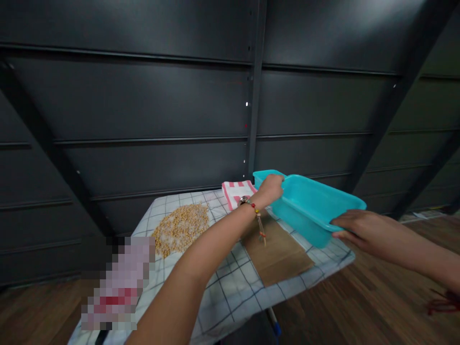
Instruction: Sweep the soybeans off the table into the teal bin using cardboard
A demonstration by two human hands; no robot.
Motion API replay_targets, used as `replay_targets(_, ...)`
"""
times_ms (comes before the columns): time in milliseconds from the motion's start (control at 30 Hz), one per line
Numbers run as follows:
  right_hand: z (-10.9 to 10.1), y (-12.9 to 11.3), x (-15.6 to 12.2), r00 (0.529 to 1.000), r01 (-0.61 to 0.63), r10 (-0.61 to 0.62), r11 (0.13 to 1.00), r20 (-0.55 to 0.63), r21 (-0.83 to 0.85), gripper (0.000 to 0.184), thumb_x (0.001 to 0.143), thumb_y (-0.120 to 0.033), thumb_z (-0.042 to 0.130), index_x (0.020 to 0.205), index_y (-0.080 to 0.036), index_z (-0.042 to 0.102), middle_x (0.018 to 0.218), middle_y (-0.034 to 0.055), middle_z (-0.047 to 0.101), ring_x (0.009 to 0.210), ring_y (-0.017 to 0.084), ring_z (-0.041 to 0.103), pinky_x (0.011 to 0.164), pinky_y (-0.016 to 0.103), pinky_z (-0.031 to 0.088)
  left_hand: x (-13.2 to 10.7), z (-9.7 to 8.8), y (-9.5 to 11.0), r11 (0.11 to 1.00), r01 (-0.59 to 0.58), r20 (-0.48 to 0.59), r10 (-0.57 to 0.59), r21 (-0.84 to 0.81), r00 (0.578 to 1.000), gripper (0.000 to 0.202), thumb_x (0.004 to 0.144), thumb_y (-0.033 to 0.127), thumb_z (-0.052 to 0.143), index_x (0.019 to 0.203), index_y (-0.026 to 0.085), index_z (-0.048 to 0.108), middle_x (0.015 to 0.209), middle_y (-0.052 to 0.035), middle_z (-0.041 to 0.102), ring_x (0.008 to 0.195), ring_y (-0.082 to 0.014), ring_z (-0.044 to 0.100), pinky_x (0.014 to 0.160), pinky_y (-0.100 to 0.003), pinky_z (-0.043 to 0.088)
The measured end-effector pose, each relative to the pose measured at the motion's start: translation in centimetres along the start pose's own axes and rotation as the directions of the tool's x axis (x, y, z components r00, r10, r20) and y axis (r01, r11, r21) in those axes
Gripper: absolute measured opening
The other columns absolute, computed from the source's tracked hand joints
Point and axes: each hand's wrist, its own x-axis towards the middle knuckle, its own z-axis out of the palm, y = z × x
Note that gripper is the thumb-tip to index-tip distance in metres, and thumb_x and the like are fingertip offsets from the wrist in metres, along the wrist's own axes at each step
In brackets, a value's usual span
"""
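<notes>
Both hands [270,190] [354,224] are clamped on the rim of a smooth turquoise basin [302,223] with rounded corners

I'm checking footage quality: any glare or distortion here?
Head view: pale glare on the dark panelled wall, strongest at top right; coarse pixelation hides something lower left; apparent wide-angle stretch toward the edges; turquoise plastic basin free of harsh glare.

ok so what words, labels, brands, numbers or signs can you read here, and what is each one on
No readable text anywhere.
Pixelated object at the lower left: blurred out, so any print on it cannot be read.
Larger turquoise basin, brown sheet, striped cloth: no lettering visible.
</notes>
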Motion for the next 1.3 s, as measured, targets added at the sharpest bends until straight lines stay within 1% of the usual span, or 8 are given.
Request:
replay_targets(133,-2.4,-1.8,1.7,0.990,0.113,-0.114,0.993,-0.081,-0.017,0.031,0.086,-0.031,0.037,0.069,-0.021,0.061,0.066,0.0058,0.063,0.065,0.021,0.060,0.061,0.035,0.047,-3.8,-4.7,-1.2,0.998,0.056,-0.048,-0.055,0.010,0.997,0.033,0.082,0.034,0.052,0.110,0.018,0.051,0.116,-0.0070,0.054,0.099,-0.0203,0.054,0.083,-0.044,0.047)
replay_targets(267,-3.3,-4.4,4.9,0.960,0.255,-0.248,0.966,-0.127,0.037,0.032,0.085,-0.037,0.039,0.068,-0.021,0.059,0.067,0.0049,0.062,0.068,0.022,0.058,0.063,0.036,0.045,-9.3,-8.8,-3.5,0.983,0.180,-0.095,-0.177,0.033,0.980,0.046,0.070,-0.002,0.042,0.111,0.016,0.054,0.119,-0.0070,0.057,0.110,-0.0169,0.050,0.095,-0.032,0.038)
replay_targets(500,-2.7,-9.3,11.1,0.842,0.539,-0.526,0.831,-0.121,0.134,0.026,0.086,-0.023,0.037,0.075,-0.019,0.060,0.075,0.0053,0.063,0.075,0.020,0.055,0.076,0.037,0.041,-19.3,-12.8,-6.6,0.894,0.442,-0.217,-0.418,0.076,0.882,0.057,0.063,-0.002,0.035,0.112,0.019,0.054,0.124,-0.0029,0.056,0.114,-0.0170,0.049,0.099,-0.035,0.037)
replay_targets(700,-1.4,-12.7,11.7,0.738,0.673,-0.662,0.708,-0.132,0.215,0.022,0.086,-0.014,0.038,0.082,-0.019,0.059,0.085,0.0047,0.063,0.085,0.018,0.055,0.091,0.039,0.036,-26.6,-12.0,-4.7,0.756,0.648,-0.308,-0.597,0.091,0.740,0.055,0.066,0.001,0.039,0.118,0.015,0.051,0.132,-0.0080,0.048,0.119,-0.0201,0.045,0.102,-0.034,0.034)
replay_targets(833,-0.3,-13.9,10.4,0.718,0.678,-0.693,0.675,-0.063,0.290,0.024,0.087,-0.011,0.037,0.080,-0.019,0.058,0.084,0.0026,0.061,0.086,0.015,0.056,0.100,0.040,0.030,-29.3,-10.0,-3.3,0.669,0.732,-0.215,-0.702,0.127,0.679,0.051,0.069,0.004,0.043,0.118,0.015,0.051,0.131,-0.0082,0.048,0.119,-0.0202,0.045,0.101,-0.033,0.036)
replay_targets(1033,1.2,-13.3,10.4,0.724,0.603,-0.689,0.657,0.035,0.453,0.016,0.087,-0.024,0.046,0.089,-0.018,0.061,0.092,0.0039,0.064,0.107,0.019,0.051,0.104,0.042,0.026,-29.3,-9.1,-3.1,0.638,0.752,-0.146,-0.738,0.167,0.659,0.050,0.071,0.008,0.047,0.120,0.015,0.049,0.126,-0.0091,0.053,0.113,-0.0208,0.051,0.096,-0.033,0.040)
replay_targets(1167,1.2,-12.4,10.6,0.750,0.515,-0.657,0.651,0.074,0.558,0.037,0.084,-0.037,0.050,0.116,-0.018,0.056,0.116,0.0079,0.058,0.124,0.023,0.037,0.106,0.044,0.024,-28.9,-9.6,-3.6,0.673,0.711,-0.119,-0.704,0.205,0.701,0.044,0.074,0.015,0.049,0.118,0.015,0.050,0.125,-0.0102,0.055,0.111,-0.0215,0.052,0.093,-0.031,0.042)
replay_targets(1300,2.1,-11.2,11.1,0.876,0.375,-0.482,0.698,0.012,0.611,0.069,0.076,-0.053,0.056,0.134,-0.021,0.036,0.139,0.0101,0.036,0.130,0.028,0.025,0.104,0.047,0.025,-28.8,-10.3,-4.8,0.674,0.703,-0.148,-0.690,0.227,0.709,0.042,0.081,0.024,0.043,0.122,0.011,0.045,0.127,-0.0146,0.052,0.112,-0.0224,0.052,0.092,-0.032,0.040)
